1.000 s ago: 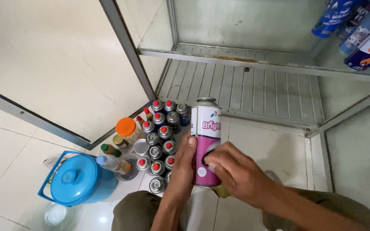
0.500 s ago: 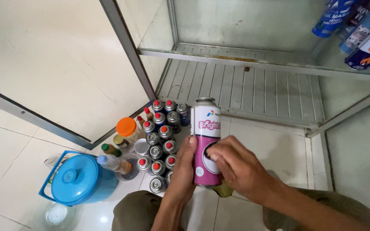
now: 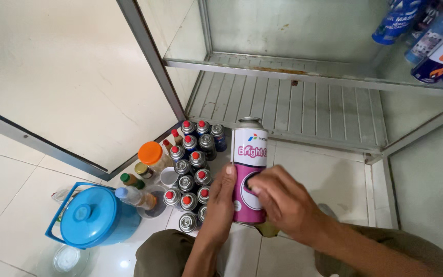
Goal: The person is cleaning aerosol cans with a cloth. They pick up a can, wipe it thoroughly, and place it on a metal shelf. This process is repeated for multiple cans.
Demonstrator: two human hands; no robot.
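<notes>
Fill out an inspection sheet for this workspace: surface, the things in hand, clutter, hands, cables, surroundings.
Surface: pale tiled floor, glossy.
Things in hand: one upright pink and white gas canister, its metal top uncapped.
Clutter: cluster of small canisters on the floor, most with red caps, a few bare; orange-lidded jar; small bottles; blue lidded bucket.
Hands: left hand grips the canister's side; right hand presses fingers on its front label.
Cables: nothing seen.
Surroundings: glass display cabinet with open door, bare ribbed bottom shelf; blue cans on a shelf at upper right.
</notes>
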